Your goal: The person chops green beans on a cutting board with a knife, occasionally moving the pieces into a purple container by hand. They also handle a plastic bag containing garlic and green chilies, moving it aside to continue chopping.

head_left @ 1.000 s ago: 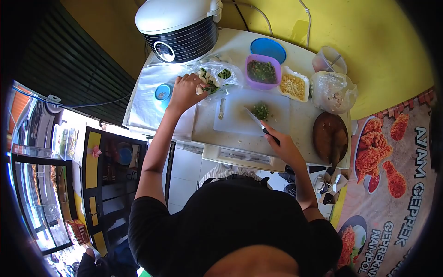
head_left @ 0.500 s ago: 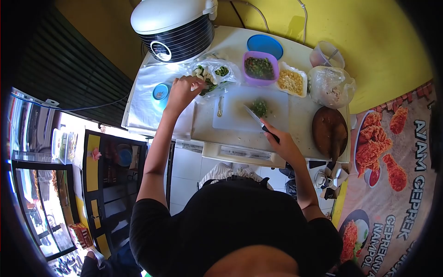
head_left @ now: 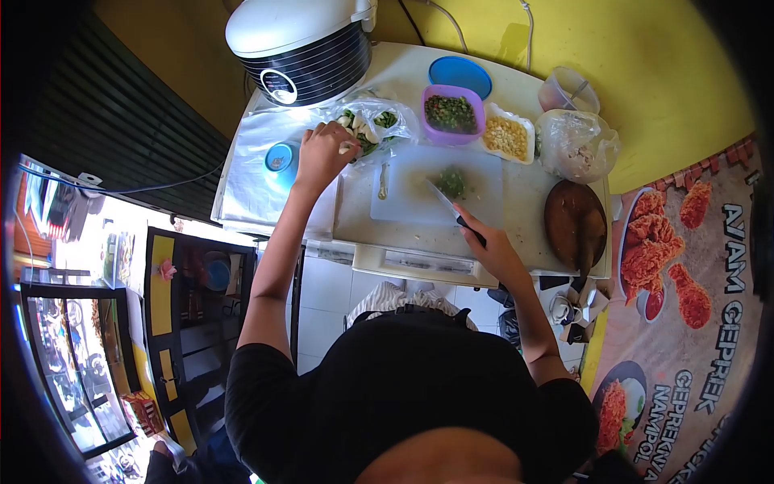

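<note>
On the white cutting board (head_left: 435, 198), seen from the head camera, a small heap of chopped greens (head_left: 451, 182) lies toward the far side, with the blade of a knife (head_left: 450, 207) resting just beside it and pointing toward it. The right hand (head_left: 493, 252) is curled firmly round the dark handle near the board's near edge. The left hand (head_left: 322, 153) is off the board, at the mouth of a clear plastic bag (head_left: 372, 125) of green and white vegetable pieces beside the rice cooker (head_left: 300, 47); its fingers are bunched on a pale piece, though how much they hold cannot be told at this size. A purple tub (head_left: 451, 114) of chopped greens, a blue lid (head_left: 460, 77) and a white tray of yellow bits (head_left: 508, 139) stand along the far edge of the board, and a dark stone mortar (head_left: 576, 226) sits well to the right. To do this step well, the person would likely keep the knife flat and still while the other hand is away, lift the pieces clear of the bag's loose film so that it does not drag along, and lay them on bare board near the heap, apart from the blade, with fingertips tucked before any cut.
</note>
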Demonstrator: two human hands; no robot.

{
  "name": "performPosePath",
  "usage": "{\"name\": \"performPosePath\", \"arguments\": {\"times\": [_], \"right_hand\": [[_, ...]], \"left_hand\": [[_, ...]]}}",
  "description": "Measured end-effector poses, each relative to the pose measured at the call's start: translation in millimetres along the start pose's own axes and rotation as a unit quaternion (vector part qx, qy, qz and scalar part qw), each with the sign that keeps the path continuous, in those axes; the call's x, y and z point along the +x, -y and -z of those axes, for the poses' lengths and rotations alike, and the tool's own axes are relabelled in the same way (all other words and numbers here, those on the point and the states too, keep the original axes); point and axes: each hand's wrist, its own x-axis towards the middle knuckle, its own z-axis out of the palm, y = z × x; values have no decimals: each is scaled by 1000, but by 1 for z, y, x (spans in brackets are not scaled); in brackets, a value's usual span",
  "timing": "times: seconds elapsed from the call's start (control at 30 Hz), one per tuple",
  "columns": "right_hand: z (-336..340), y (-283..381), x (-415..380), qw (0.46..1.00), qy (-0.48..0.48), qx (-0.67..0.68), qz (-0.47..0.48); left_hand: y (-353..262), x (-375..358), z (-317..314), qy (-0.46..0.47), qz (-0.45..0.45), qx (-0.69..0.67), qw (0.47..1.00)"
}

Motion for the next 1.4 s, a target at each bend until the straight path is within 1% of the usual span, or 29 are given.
{"name": "performPosePath", "arguments": {"times": [0.07,0.1,0.17,0.2,0.23,0.3,0.33,0.37,0.43,0.47,0.5,0.57,0.6,0.67,0.7,0.77,0.8,0.87,0.9,0.97,1.0,1.07,1.1,1.17,1.2,1.27,1.3,1.37,1.4], "right_hand": [[1,1,-1,1000,10,1,-19],[1,0,-2,1000,8,1,-21],[-1,-3,-3,1000,-3,12,-18],[-2,-4,-4,1000,-5,12,-21],[-3,-6,-4,999,-17,25,-18],[-4,-7,-4,999,-30,36,-20],[-4,-8,-4,999,-24,33,-25],[-4,-8,-4,999,-19,30,-29],[-6,-10,-4,999,-24,32,-23],[-7,-10,-3,999,-29,35,-15],[-7,-9,-3,999,-31,36,-16],[-5,-6,-4,999,-23,27,-22],[-5,-6,-4,999,-24,27,-22],[-6,-8,-4,999,-19,31,-25],[-9,-12,-3,999,-19,31,-24],[-17,-22,-3,996,-67,35,52],[-16,-22,-3,996,-67,35,52],[-15,-18,-4,996,-60,52,35],[-13,-14,-5,996,-59,52,34],[-6,-4,-6,998,-18,42,-33],[-6,-4,-6,998,-20,42,-34],[-6,-4,-6,998,-19,41,-33],[-6,-5,-7,998,-19,40,-34],[-8,-7,-7,999,-24,39,-19],[-8,-7,-7,999,-25,39,-19],[-10,-5,-8,996,-28,76,-29],[-11,-5,-9,996,-28,77,-30],[-14,-5,-9,995,-23,94,-34],[-15,-5,-9,995,-23,95,-35]], "left_hand": [[2,1,0,-51,11,-39,998],[-2,1,4,-50,9,-40,998],[-12,-2,13,-42,39,-107,993],[-22,-4,17,-48,5,-137,989],[-30,-5,17,-55,-66,-164,983],[-53,-11,11,-28,-128,-212,969],[-62,-16,3,-5,-134,-231,964],[-66,-21,-8,-4,-135,-233,963],[-74,-29,-23,62,-152,-203,965],[-74,-33,-27,97,-132,-210,964],[-75,-34,-27,98,-134,-210,963],[-77,-36,-28,115,-54,-269,955],[-79,-38,-27,115,-55,-270,954],[-86,-43,-23,13,-12,-254,967],[-90,-46,-23,12,-12,-254,967],[-100,-53,-24,-1,74,-208,975],[-105,-54,-25,0,73,-207,976],[-115,-56,-27,20,132,-182,974],[-115,-57,-31,20,133,-181,974],[-111,-55,-44,19,141,-186,972],[-110,-53,-48,19,140,-187,972],[-107,-50,-51,13,94,-306,947],[-106,-48,-51,13,94,-307,947],[-105,-44,-49,41,35,-349,936],[-106,-43,-46,41,34,-349,936],[-108,-42,-40,72,88,-312,943],[-107,-42,-43,74,87,-312,943],[-106,-43,-52,29,95,-342,934],[-106,-44,-52,30,95,-342,934]]}}
